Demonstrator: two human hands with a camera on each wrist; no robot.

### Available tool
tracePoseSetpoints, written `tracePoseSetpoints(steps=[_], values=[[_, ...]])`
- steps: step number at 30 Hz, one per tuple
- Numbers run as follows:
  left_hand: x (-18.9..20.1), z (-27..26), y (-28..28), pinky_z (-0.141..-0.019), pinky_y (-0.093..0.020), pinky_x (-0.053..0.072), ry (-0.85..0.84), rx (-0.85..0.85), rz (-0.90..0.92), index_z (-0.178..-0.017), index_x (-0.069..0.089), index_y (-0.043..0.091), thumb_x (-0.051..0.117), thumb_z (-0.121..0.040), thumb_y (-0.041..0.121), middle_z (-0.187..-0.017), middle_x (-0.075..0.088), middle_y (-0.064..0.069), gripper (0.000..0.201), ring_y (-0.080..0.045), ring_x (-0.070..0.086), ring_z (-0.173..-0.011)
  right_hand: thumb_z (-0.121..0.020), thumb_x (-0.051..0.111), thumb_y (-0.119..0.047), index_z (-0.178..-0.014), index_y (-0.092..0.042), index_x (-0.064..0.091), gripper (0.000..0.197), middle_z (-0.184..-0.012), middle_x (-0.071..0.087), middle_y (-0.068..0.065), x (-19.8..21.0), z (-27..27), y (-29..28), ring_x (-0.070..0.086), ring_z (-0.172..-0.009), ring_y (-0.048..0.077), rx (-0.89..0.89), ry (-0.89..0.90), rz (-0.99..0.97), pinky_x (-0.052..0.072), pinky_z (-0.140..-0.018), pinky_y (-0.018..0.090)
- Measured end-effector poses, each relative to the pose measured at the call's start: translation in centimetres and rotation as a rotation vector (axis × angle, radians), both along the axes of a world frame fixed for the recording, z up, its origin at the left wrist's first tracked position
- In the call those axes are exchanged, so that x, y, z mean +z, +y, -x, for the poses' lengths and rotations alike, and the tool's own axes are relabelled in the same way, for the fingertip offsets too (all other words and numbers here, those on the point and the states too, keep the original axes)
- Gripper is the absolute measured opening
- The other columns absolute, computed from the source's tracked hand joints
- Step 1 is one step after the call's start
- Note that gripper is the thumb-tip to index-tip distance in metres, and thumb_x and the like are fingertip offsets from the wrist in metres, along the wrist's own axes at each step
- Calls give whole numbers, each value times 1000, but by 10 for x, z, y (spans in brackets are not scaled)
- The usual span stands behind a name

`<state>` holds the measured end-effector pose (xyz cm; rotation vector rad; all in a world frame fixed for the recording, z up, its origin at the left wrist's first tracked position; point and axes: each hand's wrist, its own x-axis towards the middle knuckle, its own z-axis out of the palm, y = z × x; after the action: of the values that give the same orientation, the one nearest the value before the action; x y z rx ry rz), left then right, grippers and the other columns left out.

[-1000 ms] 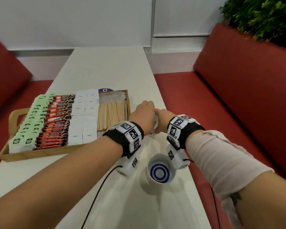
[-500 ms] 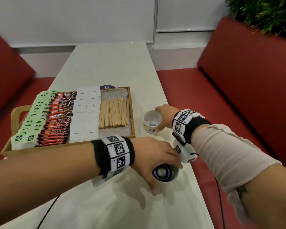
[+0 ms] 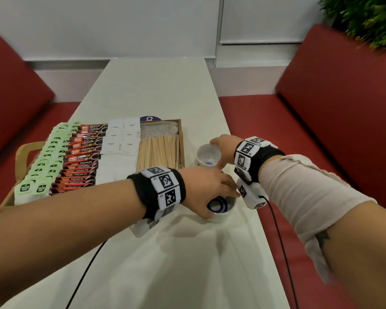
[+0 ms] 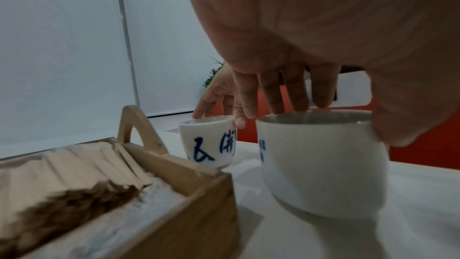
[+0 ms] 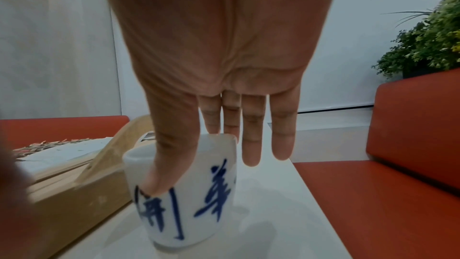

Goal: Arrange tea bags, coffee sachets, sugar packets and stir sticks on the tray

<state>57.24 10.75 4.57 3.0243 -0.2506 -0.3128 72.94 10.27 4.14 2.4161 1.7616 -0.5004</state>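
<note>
A wooden tray (image 3: 182, 139) lies on the left of the white table. It holds rows of green tea bags (image 3: 45, 161), red coffee sachets (image 3: 83, 157), white sugar packets (image 3: 120, 139) and wooden stir sticks (image 3: 157, 151). Two white cups with blue writing stand right of the tray. My left hand (image 3: 210, 192) grips the near cup (image 3: 226, 212) from above, fingers (image 4: 296, 95) at its far rim. My right hand (image 3: 223, 148) pinches the far cup (image 3: 207, 156), with the thumb (image 5: 171, 155) down its side and the little and ring fingers straight.
Red benches (image 3: 321, 152) run along both sides of the table, and a green plant (image 3: 366, 18) stands at the back right. The table's right edge (image 3: 252, 197) is close to both cups. A purple disc (image 3: 149, 118) peeks from behind the tray. Black cables hang from both wrists.
My left hand left the far cup and came back down onto the near cup. My right hand stayed on the far cup, which now shows upright beside the tray.
</note>
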Motion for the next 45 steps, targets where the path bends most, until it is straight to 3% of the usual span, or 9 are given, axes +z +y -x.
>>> tracePoseSetpoints(steps=[6,10,13,18,24,27,32,37,45], values=[[-6,-7,27,-96,-33,47,1,124,3,-143,39,21,63,-81,33,-146,39,3,67,-17,42,-129,-77,76,-29,-143,-10,35,80,-137,47,11,-7,-11,14,47,-124,26,-18,66,-103,38,-99,32],[-15,-8,37,-102,-36,44,-43,203,32,-143,36,18,60,-85,32,-147,37,1,65,-16,35,-134,-86,67,-24,-147,-13,29,73,-148,38,7,-27,-14,11,40,-133,23,-65,189,-251,29,-108,29],[-21,-7,38,-105,-38,41,-48,237,35,-143,35,16,58,-87,30,-151,32,-1,63,-16,28,-139,-89,61,-14,-147,-18,31,65,-144,45,7,-38,-14,9,50,-124,23,-159,346,-340,35,-105,29],[-25,-4,37,-110,-36,35,-71,258,21,-144,35,17,54,-90,30,-155,26,0,59,-14,18,-144,-91,60,-16,-145,-20,35,60,-143,47,7,-45,-18,15,53,-122,24,-197,373,-362,37,-104,29],[-28,3,41,-100,-35,46,-157,303,45,-131,45,17,55,-89,29,-149,34,4,45,-12,29,-138,-88,63,-20,-144,-26,32,65,-123,62,12,-56,-16,21,64,-101,27,-241,430,-435,46,-92,31],[-26,7,44,-87,-30,52,-219,320,50,-118,53,16,56,-88,27,-136,45,3,32,-13,43,-123,-86,64,-21,-142,-24,33,63,-125,61,13,-59,-14,22,63,-101,29,-271,448,-458,47,-92,34],[-26,10,48,-66,-20,43,-279,344,44,-91,60,20,60,-85,28,-112,54,4,10,-12,49,-101,-84,69,-22,-132,-17,40,57,-124,61,9,-56,-12,19,58,-110,27,-319,433,-514,42,-88,31],[-25,12,48,-69,-27,49,-265,424,96,-86,63,18,62,-85,28,-104,55,5,10,-10,49,-95,-82,71,-23,-125,-15,43,52,-120,60,9,-56,-11,19,57,-107,26,-325,435,-521,40,-83,29],[-24,17,55,-73,-23,46,-273,489,144,-85,66,16,65,-85,26,-97,50,10,10,-3,40,-86,-86,66,-24,-124,-18,41,46,-121,61,9,-59,-10,29,59,-106,27,-336,444,-533,44,-86,33]])
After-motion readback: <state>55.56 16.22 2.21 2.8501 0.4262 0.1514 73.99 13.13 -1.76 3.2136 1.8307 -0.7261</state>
